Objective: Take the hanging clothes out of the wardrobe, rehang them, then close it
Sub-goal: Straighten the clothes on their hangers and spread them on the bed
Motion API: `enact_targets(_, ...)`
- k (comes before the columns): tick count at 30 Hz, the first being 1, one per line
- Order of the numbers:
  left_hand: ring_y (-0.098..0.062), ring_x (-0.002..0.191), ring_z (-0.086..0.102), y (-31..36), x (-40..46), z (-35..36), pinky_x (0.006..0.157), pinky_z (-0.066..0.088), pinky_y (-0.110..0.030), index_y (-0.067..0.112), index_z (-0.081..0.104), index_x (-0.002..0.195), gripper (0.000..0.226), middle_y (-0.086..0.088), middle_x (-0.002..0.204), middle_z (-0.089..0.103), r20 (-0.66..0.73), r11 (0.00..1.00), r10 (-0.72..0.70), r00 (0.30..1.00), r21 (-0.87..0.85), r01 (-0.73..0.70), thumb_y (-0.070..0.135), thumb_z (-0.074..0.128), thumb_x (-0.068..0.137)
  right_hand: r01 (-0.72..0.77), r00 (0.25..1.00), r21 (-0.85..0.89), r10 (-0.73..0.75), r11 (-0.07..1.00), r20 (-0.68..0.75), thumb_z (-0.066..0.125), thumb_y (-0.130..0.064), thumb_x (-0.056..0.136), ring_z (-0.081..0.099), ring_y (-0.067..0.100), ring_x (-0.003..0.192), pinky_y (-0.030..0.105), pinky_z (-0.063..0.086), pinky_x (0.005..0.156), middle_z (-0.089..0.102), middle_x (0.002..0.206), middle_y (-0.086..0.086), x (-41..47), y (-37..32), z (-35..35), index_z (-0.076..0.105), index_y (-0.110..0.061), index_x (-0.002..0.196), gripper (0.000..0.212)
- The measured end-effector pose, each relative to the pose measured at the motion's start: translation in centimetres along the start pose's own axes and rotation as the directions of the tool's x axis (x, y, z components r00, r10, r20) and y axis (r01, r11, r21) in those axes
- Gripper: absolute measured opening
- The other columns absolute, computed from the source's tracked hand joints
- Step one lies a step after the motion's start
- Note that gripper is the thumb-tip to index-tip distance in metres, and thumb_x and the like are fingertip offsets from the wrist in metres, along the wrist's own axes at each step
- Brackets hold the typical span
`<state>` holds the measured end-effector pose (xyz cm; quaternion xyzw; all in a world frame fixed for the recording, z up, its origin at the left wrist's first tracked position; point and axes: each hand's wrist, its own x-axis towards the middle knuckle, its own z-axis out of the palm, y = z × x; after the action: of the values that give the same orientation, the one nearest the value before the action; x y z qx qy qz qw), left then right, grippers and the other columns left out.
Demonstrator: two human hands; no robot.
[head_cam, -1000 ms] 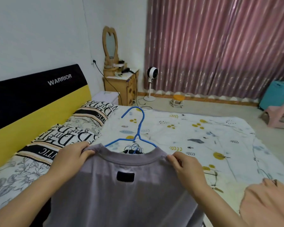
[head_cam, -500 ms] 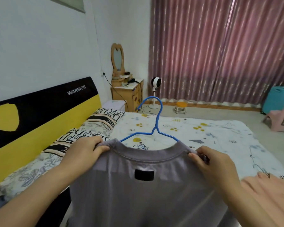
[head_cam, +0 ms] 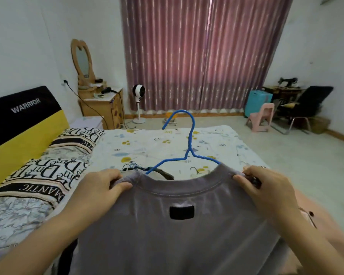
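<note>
Shirt: a grey-mauve T-shirt (head_cam: 177, 231) was held up over the bed, its back toward the camera, a dark label patch below the collar.
Left hand: the left hand (head_cam: 99, 187) pinched the shirt's left shoulder, fingers curled over the fabric just beside the collar.
Right hand: the right hand (head_cam: 266, 187) pinched the right shoulder in the same way, thumb on the near side of the cloth.
Hanger: a blue wire hanger (head_cam: 185, 143) sat inside the neck opening between the two hands, its hook rising upright above the collar and curving left.
Pink garment: a peach-pink garment (head_cam: 326, 231) lay at lower right, partly behind the right forearm.
Bed: a bed (head_cam: 147, 147) with a pale patterned sheet stretched ahead; lettered pillows (head_cam: 54, 165) lay along a black-and-yellow headboard (head_cam: 18, 124) on the left.
Room: mauve curtains (head_cam: 197, 56) covered the far wall, with a wooden dressing table (head_cam: 101, 104), a standing fan (head_cam: 138, 100), a teal suitcase (head_cam: 256, 102) and a pink chair (head_cam: 262, 118) on the floor before them.
</note>
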<state>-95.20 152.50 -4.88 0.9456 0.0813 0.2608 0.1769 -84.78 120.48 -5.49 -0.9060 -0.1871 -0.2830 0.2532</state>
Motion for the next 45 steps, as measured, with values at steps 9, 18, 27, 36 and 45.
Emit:
enact_targets(9, -0.008, 0.053, 0.046, 5.8, 0.5, 4.8, 0.05, 0.026, -0.023, 0.022, 0.041, 0.05, 0.04, 0.009, 0.052, 0.052, 0.11, 0.967, 0.148, 0.983, -0.224, -0.12, 0.038, 0.064, 0.079, -0.095, 0.995, -0.08, 0.091, 0.992, -0.05, 0.073, -0.019, 0.079, 0.05, 0.026, 0.061, 0.03, 0.033, 0.055, 0.063, 0.065, 0.008, -2.4, 5.7, -5.0, 0.064, -0.008, 0.069, 0.017)
enact_targets(18, -0.015, 0.058, 0.051, 11.2, 4.3, 12.4, 0.056, 0.036, -0.032, 0.011, 0.055, 0.064, 0.045, -0.003, 0.055, 0.052, 0.206, 0.954, 0.154, 0.966, -0.286, -0.09, 0.055, 0.047, 0.069, -0.177, 0.984, -0.113, 0.172, 0.978, -0.051, 0.072, -0.018, 0.08, 0.049, 0.026, 0.061, 0.032, 0.033, 0.058, 0.053, 0.06, 0.001, 0.1, 14.2, -5.3, 0.063, -0.007, 0.067, 0.019)
enact_targets(27, -0.008, 0.053, 0.043, 15.9, 10.3, 20.8, 0.053, 0.028, -0.028, 0.019, 0.047, 0.055, 0.034, 0.002, 0.05, 0.045, 0.183, 0.974, 0.031, 0.983, -0.227, 0.012, 0.026, 0.066, 0.082, -0.184, 0.981, -0.077, 0.188, 0.98, 0.041, 0.07, -0.021, 0.081, 0.048, 0.027, 0.064, 0.032, 0.031, 0.058, 0.054, 0.062, 0.002, 7.3, 23.6, -1.8, 0.063, -0.007, 0.069, 0.019)
enact_targets(36, -0.008, 0.056, 0.047, 15.3, 15.1, 27.9, 0.049, 0.026, -0.02, 0.013, 0.053, 0.061, 0.03, 0.001, 0.053, 0.049, 0.19, 0.961, -0.132, 0.973, -0.216, 0.173, 0.03, 0.064, 0.083, -0.11, 0.976, -0.093, 0.126, 0.99, 0.178, 0.063, -0.026, 0.087, 0.045, 0.024, 0.073, 0.033, 0.025, 0.061, 0.053, 0.071, 0.003, 15.3, 29.6, 5.7, 0.062, -0.007, 0.077, 0.022)
enact_targets(45, -0.008, 0.056, 0.048, 10.2, 25.1, 36.3, 0.052, 0.032, -0.024, 0.02, 0.05, 0.055, 0.032, 0.005, 0.05, 0.05, 0.198, 0.916, -0.25, 0.948, -0.269, 0.298, 0.022, 0.067, 0.081, -0.128, 0.967, -0.14, 0.155, 0.982, 0.203, 0.059, -0.03, 0.089, 0.052, 0.029, 0.082, 0.032, 0.027, 0.063, 0.054, 0.076, 0.004, 24.1, 32.7, 17.8, 0.06, -0.011, 0.076, 0.022)
